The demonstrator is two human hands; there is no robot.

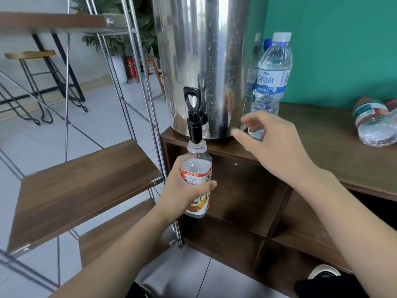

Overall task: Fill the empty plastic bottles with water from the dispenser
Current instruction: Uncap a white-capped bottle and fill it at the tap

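Under the tap (194, 117), the left hand (182, 190) clasped the bottle (196, 177); the right hand (272, 147), fingers spread and empty, hovered. Misaligned mouth risked spilling.

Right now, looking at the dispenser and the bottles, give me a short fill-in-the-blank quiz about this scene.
1. The left hand grips an uncapped bottle with its mouth right under the black ____.
2. The right hand hovers beside the dispenser with its fingers ____, holding nothing.
3. The blue-labelled water bottle stands upright on the ____ side of the dispenser.
4. A red-capped bottle at the cabinet's far right is ____ on its side.

Missing words: tap; open; right; lying
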